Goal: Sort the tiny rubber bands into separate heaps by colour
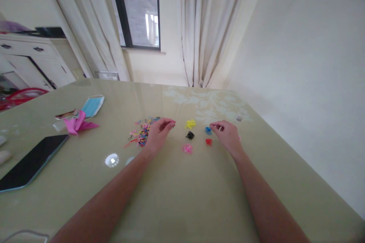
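Note:
My left hand (pixel 158 134) is closed in a pinch, with a tiny dark bit, apparently a rubber band, at its fingertips. It hovers by the right side of a mixed heap of small coloured rubber bands (pixel 142 136), hiding part of it. My right hand (pixel 227 134) also pinches, its fingertips at the edge of a blue pile of bands (pixel 208 130); whatever they grip is too small to make out. Between the hands lie yellow bands (pixel 190 123), black bands (pixel 190 135) and pink bands (pixel 187 149). A red pile (pixel 209 142) sits just below the blue one.
On the table's left are a black-screened tablet or phone (pixel 32 161), a pink folded-paper shape (pixel 78 123) and a blue face mask (pixel 93 106). A shiny round object (pixel 111 160) lies near my left forearm. A small clear item (pixel 241 115) rests by the right edge, alongside the wall.

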`<state>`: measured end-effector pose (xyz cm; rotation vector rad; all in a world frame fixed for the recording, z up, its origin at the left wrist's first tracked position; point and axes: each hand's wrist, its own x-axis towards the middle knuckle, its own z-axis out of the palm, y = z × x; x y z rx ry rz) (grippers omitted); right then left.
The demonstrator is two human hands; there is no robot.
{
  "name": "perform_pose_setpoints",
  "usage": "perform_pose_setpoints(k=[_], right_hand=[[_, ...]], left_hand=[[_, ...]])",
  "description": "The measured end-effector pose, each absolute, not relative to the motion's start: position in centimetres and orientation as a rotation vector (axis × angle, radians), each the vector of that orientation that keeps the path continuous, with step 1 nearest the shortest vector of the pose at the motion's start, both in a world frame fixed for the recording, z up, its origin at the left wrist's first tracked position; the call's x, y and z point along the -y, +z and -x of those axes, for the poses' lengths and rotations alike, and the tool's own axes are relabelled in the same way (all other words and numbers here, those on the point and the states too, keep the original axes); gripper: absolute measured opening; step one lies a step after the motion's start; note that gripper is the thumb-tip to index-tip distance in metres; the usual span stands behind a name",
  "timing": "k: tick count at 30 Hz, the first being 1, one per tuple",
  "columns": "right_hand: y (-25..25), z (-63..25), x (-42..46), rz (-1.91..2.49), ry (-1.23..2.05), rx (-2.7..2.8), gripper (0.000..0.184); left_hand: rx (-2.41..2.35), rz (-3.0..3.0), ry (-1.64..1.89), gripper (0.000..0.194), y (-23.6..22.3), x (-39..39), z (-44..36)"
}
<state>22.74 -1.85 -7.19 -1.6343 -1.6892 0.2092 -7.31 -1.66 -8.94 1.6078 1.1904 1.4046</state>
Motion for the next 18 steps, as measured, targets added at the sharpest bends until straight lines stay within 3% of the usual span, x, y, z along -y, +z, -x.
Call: perform_pose_setpoints(k=[9, 18], right_hand=[[-6.4, -16.4, 4.9, 1.168, 0.678, 1.693, 0.028], [-6.4, -15.1, 5.9, 1.061, 0.666, 1.716, 0.015]], left_hand=[[-0.903, -1.238, 1.324, 0.046, -8.7, 3.4, 5.3], [-0.879, -1.340, 1.220, 0.039, -8.5, 4.5, 4.6]])
